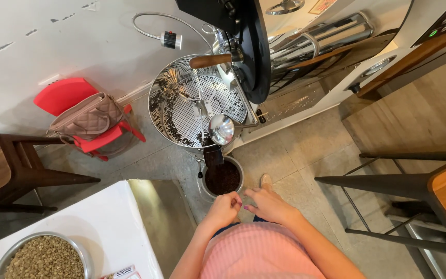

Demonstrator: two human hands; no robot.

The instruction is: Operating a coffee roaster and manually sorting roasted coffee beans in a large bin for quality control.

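The bucket (222, 177) of dark roasted beans stood on the floor under the chute of the perforated cooling tray (181, 119), directly ahead of both hands. The left hand (224, 209) hovered just at its near rim, fingers curled loosely and holding nothing. The right hand (269, 204) sat beside it, slightly farther off, fingers bent and also holding nothing.

A grey tiled floor (305, 155) meets a pale wall (52, 36) at the top left, where a red folding stool (68, 95) carries a quilted beige handbag (86, 118). A dark wooden stool (6, 165) stands at left, a white counter (104, 227) below, and black-legged wooden furniture (440, 191) at right, all evenly lit.
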